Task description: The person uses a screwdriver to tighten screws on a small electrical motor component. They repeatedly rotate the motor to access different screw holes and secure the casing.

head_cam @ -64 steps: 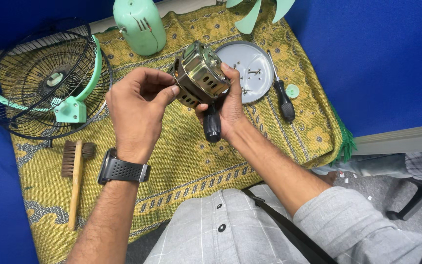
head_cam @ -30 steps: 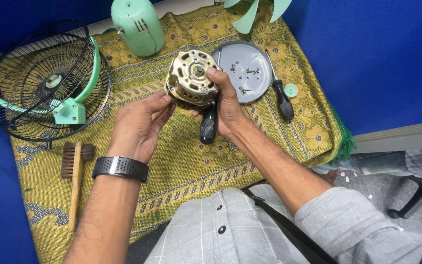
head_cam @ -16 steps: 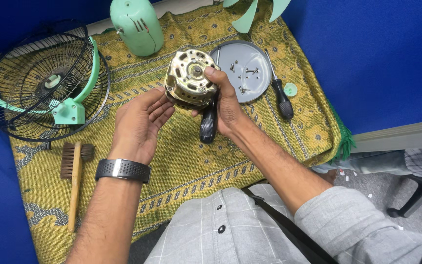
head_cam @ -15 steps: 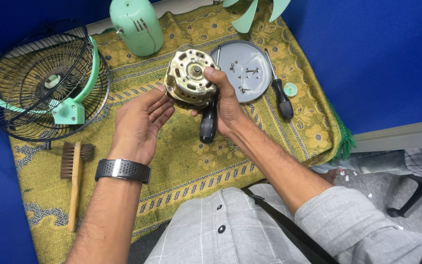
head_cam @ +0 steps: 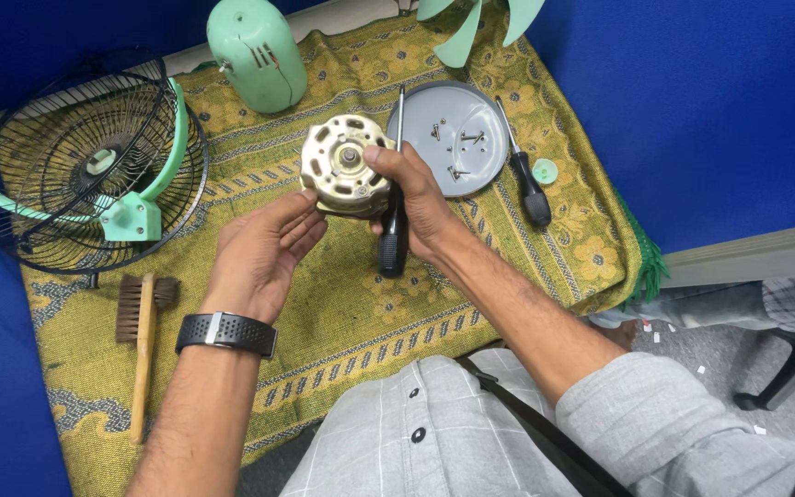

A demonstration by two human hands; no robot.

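— Above the yellow cloth [head_cam: 232, 368], what is the right hand [head_cam: 420, 198] doing?

— It is gripping the fan motor [head_cam: 344, 166] and a black-handled screwdriver [head_cam: 394, 230] together, thumb lying across the motor's round face by the shaft. The motor is being held up in the air, clear of the cloth.

— And the left hand [head_cam: 264, 248]?

— Its fingers are lying loose and half open, the tips just touching the motor's lower edge. Two seconds ago that hand was clasping the motor's side; now it is only steadying it. The motor has also been turned, so its round end is facing up.

— So what does that mean for the work?

— I judge the shaft end is being brought round for a look.

— What is lying about?

— A grey dish [head_cam: 457, 138] with screws, a second screwdriver [head_cam: 526, 175] beside it, a wire fan guard [head_cam: 85, 175], a mint housing [head_cam: 255, 55], and a brush [head_cam: 143, 331].
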